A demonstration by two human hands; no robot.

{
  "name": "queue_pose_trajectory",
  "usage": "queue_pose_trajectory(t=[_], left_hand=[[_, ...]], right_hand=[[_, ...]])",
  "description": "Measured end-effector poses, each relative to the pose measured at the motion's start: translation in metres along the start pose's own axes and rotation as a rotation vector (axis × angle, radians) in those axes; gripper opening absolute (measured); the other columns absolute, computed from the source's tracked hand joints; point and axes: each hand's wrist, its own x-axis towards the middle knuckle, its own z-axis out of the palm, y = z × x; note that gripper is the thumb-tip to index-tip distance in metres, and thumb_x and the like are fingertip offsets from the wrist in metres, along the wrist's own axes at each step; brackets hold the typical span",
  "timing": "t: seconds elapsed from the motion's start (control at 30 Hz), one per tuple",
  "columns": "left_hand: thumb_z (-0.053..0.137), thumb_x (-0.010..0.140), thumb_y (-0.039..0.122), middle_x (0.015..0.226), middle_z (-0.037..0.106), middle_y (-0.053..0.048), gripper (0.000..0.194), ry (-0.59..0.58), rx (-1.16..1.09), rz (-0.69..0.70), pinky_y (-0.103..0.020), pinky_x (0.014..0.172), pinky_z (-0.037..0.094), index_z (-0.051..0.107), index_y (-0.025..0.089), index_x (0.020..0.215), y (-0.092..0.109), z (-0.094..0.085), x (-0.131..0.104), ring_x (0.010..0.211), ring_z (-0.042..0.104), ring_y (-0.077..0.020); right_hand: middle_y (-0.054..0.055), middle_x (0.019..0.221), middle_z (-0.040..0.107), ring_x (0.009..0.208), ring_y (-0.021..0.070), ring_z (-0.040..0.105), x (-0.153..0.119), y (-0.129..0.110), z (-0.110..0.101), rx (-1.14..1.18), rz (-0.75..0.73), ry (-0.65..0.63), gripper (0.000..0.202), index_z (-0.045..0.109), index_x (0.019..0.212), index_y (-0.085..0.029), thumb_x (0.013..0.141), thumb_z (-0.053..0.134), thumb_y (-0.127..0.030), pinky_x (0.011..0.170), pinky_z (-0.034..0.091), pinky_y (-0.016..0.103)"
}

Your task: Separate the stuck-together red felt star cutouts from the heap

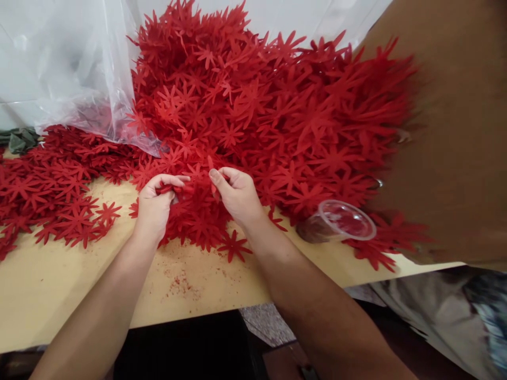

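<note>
Both hands work just above the near side of a big heap of red flower-shaped cutouts (253, 105), back from the counter's front edge. Left hand (153, 206) has its fingers curled over the thumb, pinching red material (169, 188) between them. Right hand (240, 192), a little apart from it, pinches a narrow red piece (213, 182) between thumb and fingers, its tip sticking up past the thumb. How many layers either hand holds, I cannot tell.

The heap rises against the white tiled wall (293, 18) at the counter's (206, 295) back edge. Toward the left end lies a lower, spread-out pile (59, 184) of the same cutouts, with a clear plastic bag (106, 100) behind and partly over it and a dark green crumpled thing (21, 140) at the far left. One single cutout (234, 246) lies between the forearms, near reddish crumbs (182, 286). To the right, a clear plastic cup (344, 220) leans over beside the heap, its rim tilted toward the front. A brown board (447, 153) stands at the right end, beside the heap.
</note>
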Motion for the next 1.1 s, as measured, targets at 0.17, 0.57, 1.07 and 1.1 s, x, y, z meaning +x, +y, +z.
queue_pose_trajectory(t=[0.17, 0.57, 1.07, 1.1], left_hand=[[0.054, 0.062, 0.014, 0.061, 0.06, 0.003, 0.006, -0.048, 0.055, -0.005, -0.021, 0.063, 0.043, 0.059, 0.018, 0.062, -0.003, 0.001, -0.003, 0.059, 0.053, -0.0084], [0.068, 0.063, 0.018, 0.07, 0.065, 0.003, 0.01, 0.04, 0.076, 0.1, -0.023, 0.072, 0.047, 0.062, 0.018, 0.071, -0.01, 0.009, -0.005, 0.068, 0.058, -0.0079], [0.072, 0.055, 0.016, 0.067, 0.06, 0.006, 0.024, 0.319, -0.248, -0.123, -0.02, 0.063, 0.04, 0.052, 0.017, 0.067, -0.004, 0.015, -0.005, 0.062, 0.053, -0.005], [0.073, 0.055, 0.018, 0.066, 0.059, 0.007, 0.025, 0.331, -0.256, -0.129, -0.02, 0.06, 0.039, 0.052, 0.017, 0.068, -0.003, 0.012, -0.002, 0.06, 0.051, -0.0047]], right_hand=[[-0.007, 0.049, 0.032, 0.047, 0.0057, 0.029, -0.002, -0.002, 0.001, -0.047, 0.0, -0.001, 0.054, 0.037, 0.053, -0.02, 0.067, 0.055, -0.069, 0.047, 0.026, 0.024], [-0.003, 0.064, 0.044, 0.062, 0.0089, 0.041, -0.015, -0.001, 0.013, 0.014, -0.055, -0.285, 0.046, 0.049, 0.069, -0.02, 0.074, 0.051, -0.065, 0.06, 0.039, 0.024], [-0.003, 0.064, 0.054, 0.056, 0.007, 0.044, -0.01, -0.005, 0.009, 0.061, 0.018, -0.275, 0.04, 0.057, 0.074, -0.019, 0.064, 0.069, -0.055, 0.058, 0.041, 0.025], [-0.004, 0.061, 0.052, 0.054, 0.0065, 0.042, -0.01, -0.005, 0.007, 0.061, 0.02, -0.274, 0.04, 0.056, 0.071, -0.018, 0.064, 0.069, -0.055, 0.056, 0.039, 0.025]])
